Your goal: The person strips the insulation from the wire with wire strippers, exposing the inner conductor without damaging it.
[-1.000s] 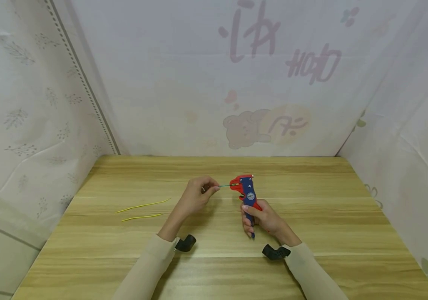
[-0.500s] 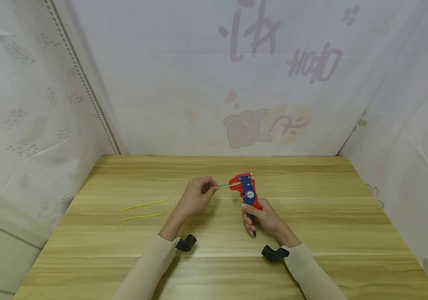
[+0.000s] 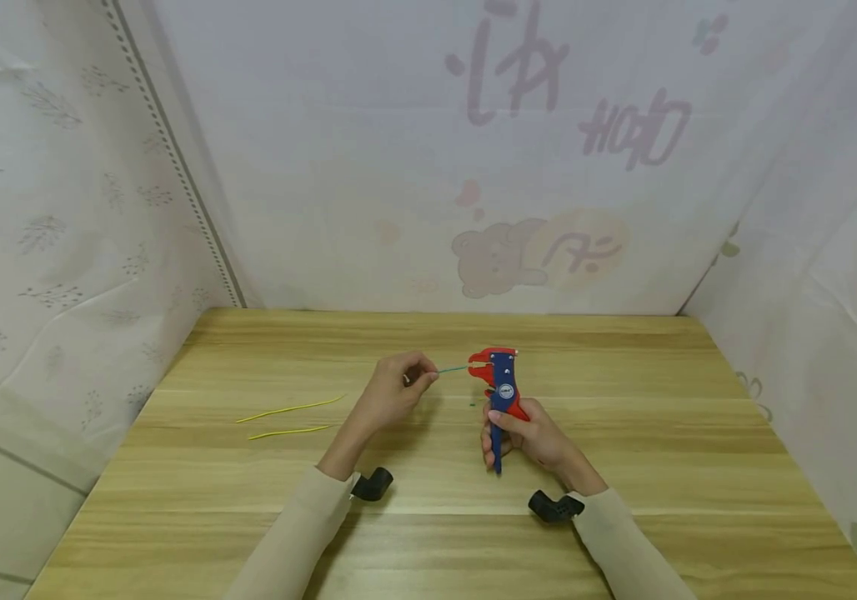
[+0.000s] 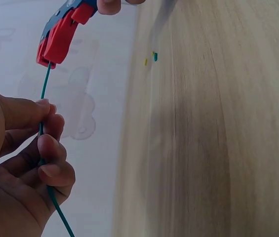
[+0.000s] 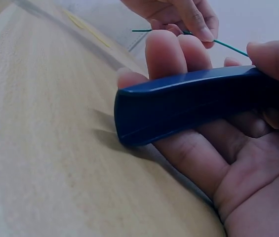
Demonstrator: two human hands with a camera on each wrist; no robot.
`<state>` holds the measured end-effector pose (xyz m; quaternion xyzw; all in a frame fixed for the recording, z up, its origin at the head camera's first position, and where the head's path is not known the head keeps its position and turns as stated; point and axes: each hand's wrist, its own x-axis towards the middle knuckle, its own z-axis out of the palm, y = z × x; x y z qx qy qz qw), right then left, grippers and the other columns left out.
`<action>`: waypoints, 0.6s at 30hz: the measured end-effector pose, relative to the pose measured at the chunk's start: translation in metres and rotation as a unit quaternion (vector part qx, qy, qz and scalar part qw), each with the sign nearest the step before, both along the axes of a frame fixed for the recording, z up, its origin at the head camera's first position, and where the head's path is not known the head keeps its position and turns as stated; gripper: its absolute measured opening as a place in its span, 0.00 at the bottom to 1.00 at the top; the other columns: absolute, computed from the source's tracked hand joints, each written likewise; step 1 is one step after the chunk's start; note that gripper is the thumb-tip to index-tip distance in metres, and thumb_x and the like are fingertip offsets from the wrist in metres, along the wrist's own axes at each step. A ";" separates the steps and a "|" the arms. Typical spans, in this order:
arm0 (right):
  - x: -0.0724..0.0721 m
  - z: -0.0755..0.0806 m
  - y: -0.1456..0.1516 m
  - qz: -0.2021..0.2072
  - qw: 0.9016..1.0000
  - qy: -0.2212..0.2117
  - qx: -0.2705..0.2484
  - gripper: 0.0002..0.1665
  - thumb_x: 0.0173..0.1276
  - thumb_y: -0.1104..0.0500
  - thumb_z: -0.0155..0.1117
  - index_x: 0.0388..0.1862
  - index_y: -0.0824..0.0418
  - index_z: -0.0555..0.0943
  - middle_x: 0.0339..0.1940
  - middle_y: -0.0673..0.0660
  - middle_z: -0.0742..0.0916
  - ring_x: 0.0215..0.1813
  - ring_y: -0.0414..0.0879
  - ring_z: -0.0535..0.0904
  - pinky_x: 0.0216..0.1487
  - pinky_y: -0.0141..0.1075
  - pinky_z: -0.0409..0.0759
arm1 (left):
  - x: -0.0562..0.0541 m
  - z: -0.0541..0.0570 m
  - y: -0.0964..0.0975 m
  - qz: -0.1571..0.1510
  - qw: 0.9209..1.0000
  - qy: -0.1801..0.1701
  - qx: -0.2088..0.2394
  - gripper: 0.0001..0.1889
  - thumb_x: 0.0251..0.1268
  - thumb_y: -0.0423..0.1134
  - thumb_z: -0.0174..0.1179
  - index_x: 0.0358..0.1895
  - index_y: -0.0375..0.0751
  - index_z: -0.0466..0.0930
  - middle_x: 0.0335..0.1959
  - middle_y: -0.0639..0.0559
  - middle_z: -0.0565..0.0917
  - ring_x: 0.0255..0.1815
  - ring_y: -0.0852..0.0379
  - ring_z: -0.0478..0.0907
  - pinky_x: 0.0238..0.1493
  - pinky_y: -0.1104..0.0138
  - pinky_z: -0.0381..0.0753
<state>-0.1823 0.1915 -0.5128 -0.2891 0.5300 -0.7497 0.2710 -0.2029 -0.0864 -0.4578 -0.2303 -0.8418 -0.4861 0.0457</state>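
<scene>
My left hand (image 3: 393, 390) pinches a thin green wire (image 4: 46, 84) between thumb and fingertips, and the wire's lower part runs down past the curled fingers. The wire's far end reaches the red head of a wire stripper (image 3: 504, 375); whether it sits inside the jaws or only at their mouth, I cannot tell. My right hand (image 3: 537, 433) holds that red and blue stripper upright, fingers curled round its blue handle (image 5: 188, 101) and thumb on its near side. In the right wrist view the handle hides part of the fingers.
Two yellow wires (image 3: 289, 408) lie on the wooden table (image 3: 428, 533) left of my left hand. Small green scraps (image 4: 155, 57) and a yellow scrap (image 4: 145, 61) lie on the table below the stripper. A printed curtain (image 3: 368, 167) stands behind the table.
The stripper has shifted slightly right, and its blue handle has swung out from the red one. A small green scrap now shows on the table beneath it. My left hand has hardly moved.
</scene>
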 end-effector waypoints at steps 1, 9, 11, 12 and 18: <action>0.000 0.000 0.000 0.001 1.000 -0.001 -0.003 0.24 0.87 0.62 0.44 0.53 0.88 0.57 0.35 0.63 0.88 0.35 0.53 0.90 0.40 0.51 0.88 | 0.000 0.000 -0.001 -0.001 1.000 0.001 -0.001 0.04 0.74 0.31 0.64 0.40 0.34 0.85 0.31 0.40 0.85 0.26 0.59 0.74 0.26 0.70 0.71; -0.001 0.002 0.002 -0.002 1.000 0.000 -0.010 0.25 0.87 0.61 0.44 0.55 0.89 0.57 0.37 0.63 0.88 0.36 0.54 0.90 0.42 0.51 0.88 | -0.001 0.004 -0.004 -0.011 1.000 0.000 -0.010 0.05 0.74 0.32 0.64 0.41 0.32 0.85 0.31 0.39 0.85 0.26 0.58 0.75 0.27 0.70 0.72; 0.000 0.002 0.003 -0.001 1.000 -0.001 -0.012 0.23 0.87 0.62 0.44 0.55 0.87 0.59 0.37 0.63 0.89 0.36 0.54 0.90 0.42 0.51 0.88 | -0.001 0.004 -0.005 -0.012 1.000 -0.001 -0.012 0.05 0.74 0.32 0.64 0.41 0.32 0.85 0.32 0.39 0.85 0.27 0.58 0.76 0.27 0.69 0.72; 0.000 0.002 0.003 0.001 1.000 -0.001 -0.013 0.22 0.87 0.62 0.44 0.55 0.86 0.60 0.37 0.63 0.89 0.37 0.54 0.90 0.42 0.51 0.88 | -0.001 0.004 -0.006 -0.011 1.000 -0.001 -0.014 0.05 0.74 0.32 0.64 0.41 0.32 0.85 0.32 0.39 0.85 0.27 0.58 0.76 0.28 0.69 0.72; -0.001 0.000 0.003 0.007 1.000 -0.003 -0.019 0.19 0.87 0.64 0.42 0.55 0.84 0.60 0.38 0.63 0.89 0.38 0.54 0.91 0.43 0.52 0.88 | -0.001 0.004 -0.012 -0.001 1.000 -0.008 -0.021 0.05 0.75 0.32 0.64 0.41 0.33 0.86 0.33 0.39 0.86 0.28 0.57 0.76 0.27 0.69 0.72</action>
